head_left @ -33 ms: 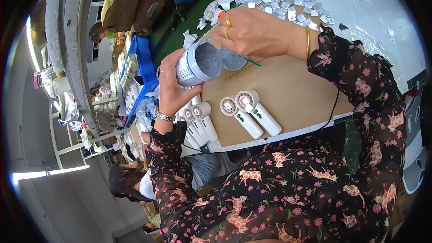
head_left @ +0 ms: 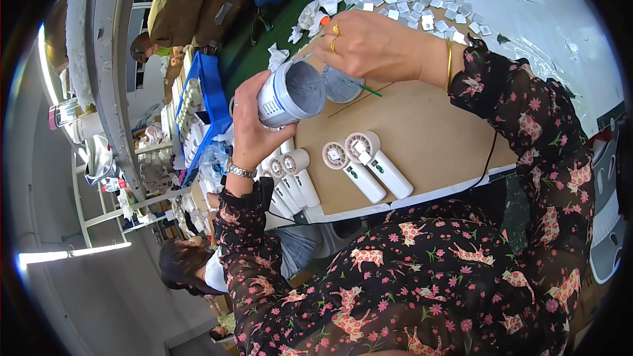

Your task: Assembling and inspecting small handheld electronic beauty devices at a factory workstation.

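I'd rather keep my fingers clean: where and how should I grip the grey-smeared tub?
Probably by the tub's outer wall, from the person's left, as the left hand does: it is round and tilted, its smeared mouth facing right.

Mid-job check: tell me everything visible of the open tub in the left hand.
The tub is round, white and plastic-looking, with blue and dark print on its side. It is open, and grey paste coats its inside; how much remains is hard to tell. It is held up, tilted, its mouth turned toward the right, its wall gripped by the left hand. The right hand is close to its rim; contact there is unclear.
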